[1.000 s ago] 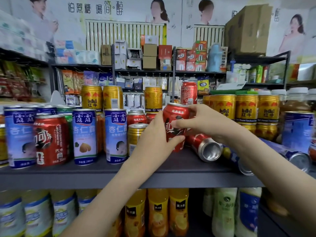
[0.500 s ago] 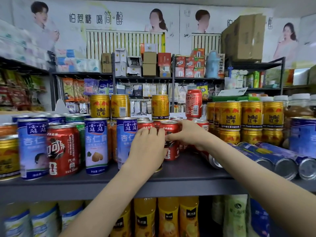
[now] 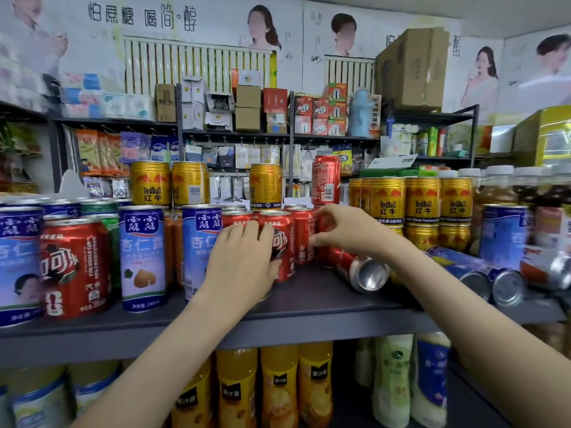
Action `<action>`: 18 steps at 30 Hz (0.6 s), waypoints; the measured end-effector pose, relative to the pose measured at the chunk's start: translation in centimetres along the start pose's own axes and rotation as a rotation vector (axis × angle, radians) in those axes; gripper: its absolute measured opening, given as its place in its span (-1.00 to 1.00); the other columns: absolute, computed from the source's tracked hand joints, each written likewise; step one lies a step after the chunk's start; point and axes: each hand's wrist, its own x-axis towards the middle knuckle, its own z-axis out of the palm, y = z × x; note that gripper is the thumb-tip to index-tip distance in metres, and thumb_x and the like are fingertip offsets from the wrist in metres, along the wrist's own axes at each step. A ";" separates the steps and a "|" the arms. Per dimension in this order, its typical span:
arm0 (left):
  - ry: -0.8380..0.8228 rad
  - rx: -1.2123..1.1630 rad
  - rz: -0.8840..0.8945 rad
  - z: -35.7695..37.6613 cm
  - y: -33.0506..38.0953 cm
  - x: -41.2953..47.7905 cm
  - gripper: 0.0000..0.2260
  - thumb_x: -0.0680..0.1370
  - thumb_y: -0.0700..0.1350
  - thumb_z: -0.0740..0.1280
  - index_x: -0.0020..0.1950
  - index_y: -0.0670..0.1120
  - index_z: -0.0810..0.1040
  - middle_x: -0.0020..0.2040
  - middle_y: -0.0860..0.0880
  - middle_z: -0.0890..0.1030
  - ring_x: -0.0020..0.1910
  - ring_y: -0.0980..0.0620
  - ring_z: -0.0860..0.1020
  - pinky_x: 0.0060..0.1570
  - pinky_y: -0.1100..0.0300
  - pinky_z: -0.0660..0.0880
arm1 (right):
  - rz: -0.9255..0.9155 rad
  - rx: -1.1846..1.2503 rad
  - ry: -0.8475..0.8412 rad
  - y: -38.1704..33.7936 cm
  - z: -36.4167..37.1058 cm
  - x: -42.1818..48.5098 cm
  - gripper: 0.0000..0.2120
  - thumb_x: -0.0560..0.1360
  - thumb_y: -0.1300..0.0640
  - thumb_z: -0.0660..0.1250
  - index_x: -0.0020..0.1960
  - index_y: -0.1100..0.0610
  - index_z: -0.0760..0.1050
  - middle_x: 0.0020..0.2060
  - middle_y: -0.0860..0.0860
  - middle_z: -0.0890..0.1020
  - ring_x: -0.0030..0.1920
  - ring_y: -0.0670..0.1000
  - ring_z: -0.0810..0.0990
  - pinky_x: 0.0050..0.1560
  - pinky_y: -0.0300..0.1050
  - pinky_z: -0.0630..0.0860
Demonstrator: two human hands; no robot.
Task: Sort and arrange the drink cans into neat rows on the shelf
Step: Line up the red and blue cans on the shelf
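**Lower tier.** Juice bottles [image 3: 278,384] stand below the shelf [image 3: 309,316]. They are not part of the task.

**Shelf front.** The left hand [image 3: 244,261] lies against the front red can [image 3: 282,242], which stands upright mid-shelf at the head of a short red row. Its fingers are extended and pressed flat on the can wall, released, grasping nothing that can be seen. The right hand [image 3: 346,230] reaches just behind, fingers curled beside the rear red cans [image 3: 304,236]. Whether they clamp one cannot be told.

**Status, judged from the layout: partly done.**
- Done: the red row is upright and close-packed. The stacked gold cans [image 3: 423,202] at right form two tidy tiers.
- Left to do:
  - A fallen red can [image 3: 358,267] lies on its side just right of the row, under the right wrist.
  - Fallen blue cans [image 3: 472,270] lie further right.
  - At left, tall blue cans [image 3: 142,257] are mixed with a lone red can [image 3: 74,267] and green cans [image 3: 102,208] behind.

**Rear.** Loose gold cans [image 3: 150,183] and one tall red can [image 3: 326,180] stand on top of other cans, unsorted.
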 end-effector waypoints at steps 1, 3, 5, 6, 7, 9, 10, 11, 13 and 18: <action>0.012 0.001 0.003 0.1 0.0 0.0 -0.56 0.46 0.07 0.38 0.24 -0.14 0.49 0.12 -0.12 0.57 0.08 -0.12 0.54 0.11 0.02 0.44 | 0.010 -0.075 0.016 0.5 -0.7 -0.5 -0.50 0.46 -0.02 0.41 0.30 0.15 0.38 0.04 0.00 0.53 0.01 -0.01 0.51 -0.02 -0.18 0.45; 0.063 0.005 0.009 0.4 0.0 0.1 -0.60 0.34 0.01 0.51 0.06 -0.20 0.59 -0.03 -0.17 0.62 -0.07 -0.16 0.60 -0.02 -0.01 0.52 | 0.060 -0.169 0.032 1.2 -1.8 -1.3 -0.56 0.48 -0.06 0.37 0.21 0.22 0.42 0.02 0.07 0.57 -0.06 0.00 0.52 -0.14 -0.17 0.46; 0.085 -0.008 0.013 0.4 0.2 0.1 -0.61 0.31 -0.01 0.53 0.01 -0.21 0.60 -0.07 -0.18 0.62 -0.09 -0.17 0.60 -0.03 -0.03 0.53 | 0.114 -0.217 0.028 1.9 -2.2 -1.9 -0.54 0.51 -0.07 0.33 0.14 0.32 0.48 0.01 0.17 0.63 -0.14 0.04 0.53 -0.17 -0.10 0.49; 0.089 -0.018 0.019 0.3 0.4 0.2 -0.61 0.31 -0.01 0.53 0.01 -0.20 0.60 -0.06 -0.18 0.62 -0.08 -0.17 0.60 -0.02 -0.03 0.53 | 0.134 -0.237 0.019 2.1 -2.3 -2.1 -0.52 0.52 -0.07 0.31 0.15 0.35 0.49 0.03 0.21 0.63 -0.11 0.09 0.57 -0.09 -0.02 0.53; 0.092 -0.031 0.025 0.3 0.6 0.2 -0.62 0.32 -0.01 0.52 0.01 -0.20 0.59 -0.06 -0.18 0.62 -0.07 -0.16 0.60 -0.01 -0.04 0.53 | 0.144 -0.244 0.015 2.3 -2.2 -2.2 -0.50 0.52 -0.08 0.30 0.17 0.35 0.49 0.06 0.23 0.62 -0.03 0.14 0.60 0.01 0.04 0.53; 0.095 -0.052 0.035 0.2 0.8 0.4 -0.64 0.33 -0.02 0.51 0.01 -0.19 0.59 -0.06 -0.17 0.62 -0.07 -0.16 0.59 -0.02 -0.03 0.52 | 0.145 -0.221 0.008 2.4 -2.1 -2.4 -0.50 0.52 -0.09 0.29 0.20 0.33 0.49 0.09 0.23 0.61 0.08 0.17 0.59 0.10 0.07 0.52; 0.102 -0.059 0.046 0.1 0.8 0.5 -0.65 0.33 -0.03 0.51 0.01 -0.19 0.59 -0.07 -0.16 0.62 -0.07 -0.15 0.59 -0.02 -0.02 0.52 | 0.139 -0.198 0.002 2.4 -2.1 -2.4 -0.51 0.52 -0.09 0.29 0.19 0.31 0.49 0.09 0.22 0.61 0.08 0.16 0.58 0.10 0.06 0.53; 0.121 -0.066 0.060 0.1 0.8 0.7 -0.65 0.33 -0.03 0.51 0.01 -0.18 0.59 -0.07 -0.16 0.62 -0.07 -0.15 0.60 -0.02 -0.02 0.52 | 0.131 -0.177 -0.002 2.3 -2.1 -2.4 -0.54 0.52 -0.08 0.29 0.19 0.30 0.48 0.08 0.21 0.61 0.07 0.15 0.59 0.08 0.04 0.53; 0.160 -0.080 0.090 -0.3 0.7 1.4 -0.66 0.37 -0.03 0.47 0.06 -0.17 0.59 -0.04 -0.14 0.62 -0.05 -0.14 0.60 -0.01 0.00 0.52 | 0.119 -0.161 0.010 2.1 -2.2 -2.0 -0.58 0.53 -0.06 0.29 0.19 0.27 0.47 0.07 0.19 0.61 0.06 0.12 0.59 0.05 -0.01 0.53; 0.099 -0.063 0.100 -1.6 0.7 4.6 -0.56 0.58 0.12 0.16 0.38 -0.09 0.36 0.24 -0.05 0.49 0.23 -0.03 0.45 0.24 0.10 0.35 | 0.102 -0.045 0.048 1.4 -3.1 0.2 -0.61 0.55 0.06 0.28 0.25 0.31 0.40 0.13 0.15 0.57 -0.06 0.05 0.54 -0.13 -0.14 0.49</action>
